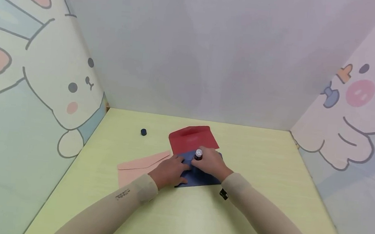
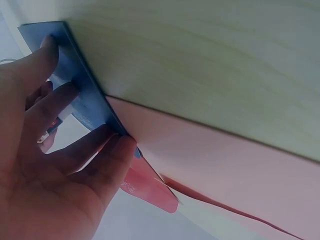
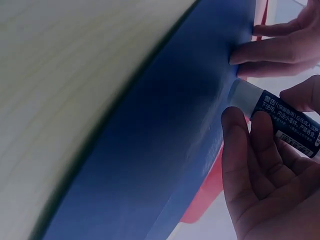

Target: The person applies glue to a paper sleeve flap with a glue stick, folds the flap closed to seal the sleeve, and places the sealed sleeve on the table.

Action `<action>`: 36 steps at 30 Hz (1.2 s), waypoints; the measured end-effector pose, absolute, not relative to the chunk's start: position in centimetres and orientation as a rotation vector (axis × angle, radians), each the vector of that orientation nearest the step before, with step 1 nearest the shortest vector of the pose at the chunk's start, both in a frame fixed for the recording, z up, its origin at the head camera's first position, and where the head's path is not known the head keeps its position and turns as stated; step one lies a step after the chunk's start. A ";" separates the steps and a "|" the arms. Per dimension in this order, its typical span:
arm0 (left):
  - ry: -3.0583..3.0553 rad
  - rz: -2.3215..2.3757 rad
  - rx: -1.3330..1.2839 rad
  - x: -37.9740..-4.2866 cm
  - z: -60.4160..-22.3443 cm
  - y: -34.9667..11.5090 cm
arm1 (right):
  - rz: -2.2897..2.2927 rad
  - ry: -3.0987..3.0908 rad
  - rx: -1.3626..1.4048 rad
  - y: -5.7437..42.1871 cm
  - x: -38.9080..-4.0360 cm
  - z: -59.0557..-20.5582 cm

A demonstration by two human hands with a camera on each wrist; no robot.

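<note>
A dark blue envelope [image 1: 197,181] lies flat on the table between both hands. My right hand [image 1: 213,164] grips a glue stick [image 1: 198,153] upright, its uncapped end against the envelope. In the right wrist view the glue stick [image 3: 290,122] has a dark label with white print, and a shiny streak marks the paper beside its tip. My left hand [image 1: 170,171] rests on the left part of the blue envelope, its spread fingers pressing it down. The left wrist view shows these fingertips [image 2: 67,90] on the blue envelope [image 2: 86,77].
A red envelope [image 1: 192,141] with its flap raised lies behind the blue one, partly covered by it. To the left is a pink envelope [image 1: 138,164], partly under my left arm. A small dark cap [image 1: 143,132] stands at the back left. Walls enclose the table [image 1: 263,155].
</note>
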State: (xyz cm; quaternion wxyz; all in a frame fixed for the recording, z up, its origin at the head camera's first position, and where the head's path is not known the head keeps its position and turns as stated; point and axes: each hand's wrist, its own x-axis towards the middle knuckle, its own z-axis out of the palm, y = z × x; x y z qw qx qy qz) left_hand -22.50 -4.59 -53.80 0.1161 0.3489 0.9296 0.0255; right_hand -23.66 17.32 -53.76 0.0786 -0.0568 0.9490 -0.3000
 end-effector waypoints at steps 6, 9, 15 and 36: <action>2.717 0.088 1.002 -22.6 -53.9 -4.6 | -0.850 2.825 -0.207 16.7 -23.6 -54.2; 2.717 0.085 0.997 -22.6 -53.8 -4.5 | -0.854 2.830 -0.215 16.7 -23.6 -54.2; 2.718 0.082 1.000 -22.6 -53.8 -4.5 | -0.820 2.852 -0.215 17.0 -23.5 -54.5; 2.737 0.082 1.052 -22.6 -54.1 -4.7 | -0.763 2.928 -0.091 21.2 -22.9 -54.9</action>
